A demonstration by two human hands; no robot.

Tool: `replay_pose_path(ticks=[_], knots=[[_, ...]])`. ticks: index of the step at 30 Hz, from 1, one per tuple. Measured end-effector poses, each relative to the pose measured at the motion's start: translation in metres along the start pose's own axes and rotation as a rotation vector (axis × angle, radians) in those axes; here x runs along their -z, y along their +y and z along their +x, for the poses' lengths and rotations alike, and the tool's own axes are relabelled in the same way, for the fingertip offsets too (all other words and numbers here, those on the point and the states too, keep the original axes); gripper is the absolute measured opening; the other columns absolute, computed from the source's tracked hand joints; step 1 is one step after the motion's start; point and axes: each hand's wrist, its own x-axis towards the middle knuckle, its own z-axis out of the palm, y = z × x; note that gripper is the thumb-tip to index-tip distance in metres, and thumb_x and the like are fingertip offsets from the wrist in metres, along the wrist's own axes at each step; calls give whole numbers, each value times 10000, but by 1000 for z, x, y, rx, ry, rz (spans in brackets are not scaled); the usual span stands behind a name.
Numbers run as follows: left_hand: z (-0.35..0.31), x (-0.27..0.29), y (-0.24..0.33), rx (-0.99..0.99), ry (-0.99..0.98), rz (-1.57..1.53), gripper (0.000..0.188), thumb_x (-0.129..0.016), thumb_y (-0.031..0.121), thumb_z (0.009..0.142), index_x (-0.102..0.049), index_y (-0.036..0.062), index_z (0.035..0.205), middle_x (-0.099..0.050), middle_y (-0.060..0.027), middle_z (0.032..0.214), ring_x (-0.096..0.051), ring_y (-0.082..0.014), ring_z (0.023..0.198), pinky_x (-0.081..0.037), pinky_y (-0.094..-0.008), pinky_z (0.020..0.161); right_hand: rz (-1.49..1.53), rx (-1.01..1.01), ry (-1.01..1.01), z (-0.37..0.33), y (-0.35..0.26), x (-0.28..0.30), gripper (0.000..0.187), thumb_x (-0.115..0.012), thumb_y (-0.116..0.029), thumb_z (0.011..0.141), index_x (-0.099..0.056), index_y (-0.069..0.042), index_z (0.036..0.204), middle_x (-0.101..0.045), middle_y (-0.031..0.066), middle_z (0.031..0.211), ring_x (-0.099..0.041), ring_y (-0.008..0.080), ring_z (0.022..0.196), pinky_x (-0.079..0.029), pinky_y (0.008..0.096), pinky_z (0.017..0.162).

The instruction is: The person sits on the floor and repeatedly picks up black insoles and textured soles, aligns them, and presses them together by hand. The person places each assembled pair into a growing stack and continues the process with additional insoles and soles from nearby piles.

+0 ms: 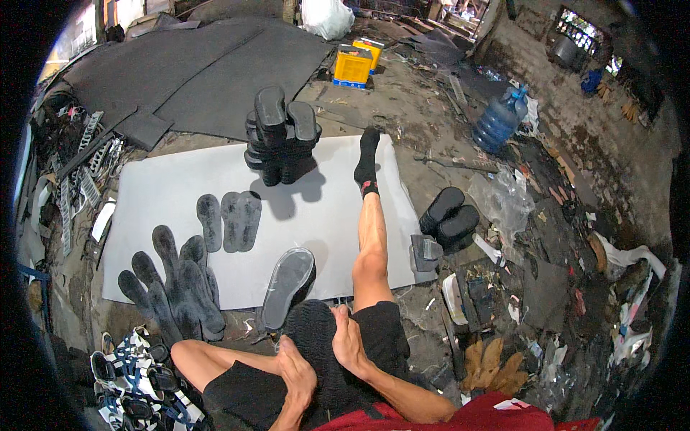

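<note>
A black shoe sole [316, 337] with a ridged tread facing up rests over my lap between both hands. My left hand [295, 371] is closed on its left edge, thumb side up. Along the opposite edge, my right hand [348, 340] presses with its fingers together. Just beyond lies another sole [289, 286], grey inside with a pale rim, at the front edge of a white sheet [151, 190]. Flat dark insole pieces [241, 221] lie on the sheet's left half, and more long ones [188, 287] fan out nearer my left knee.
A stack of black soles [282, 147] stands at the sheet's far side. My outstretched leg ends in a black sock [366, 158]. A pair of black soles [450, 218] sits right, near a dark block [425, 253]. Sandal straps [140, 384] pile at lower left. Scraps litter the right floor.
</note>
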Motion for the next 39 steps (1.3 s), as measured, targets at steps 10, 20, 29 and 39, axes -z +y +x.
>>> replay_pose_path(ticks=[10,20,29,39], knots=[[-13,-28,40,-125,110,10,546,-376,320,1184,-533,-195,1282,-516,-287,787,-508,-395,719,-369,-526,684,-137,109,-1,2,-12,3,774,-286,-474,1183,-533,46,667,-509,350,624,-579,595,681,-412,630,685],[25,-37,18,259,284,-134,713,-289,429,1204,-439,-189,1526,-551,-406,1398,-517,-511,1319,-378,-510,1169,-95,313,10,-1,-10,-17,554,-449,-389,1160,-592,17,812,-570,303,701,-592,520,631,-428,547,597],[48,-44,20,378,188,-207,757,-305,494,1198,-629,-176,1057,-663,-346,992,-577,-302,948,-471,-451,890,174,107,-274,5,62,-23,652,-337,-501,1186,-542,37,1494,-618,199,1488,-558,264,1376,-394,410,1190],[82,-15,34,-213,116,97,371,-657,131,1005,-586,-24,1335,-538,-285,1345,-495,-450,1313,-400,-530,1126,645,-22,-180,150,-59,-15,685,-565,-275,1110,-277,-131,1714,-656,56,1238,-641,150,987,-573,299,811]])
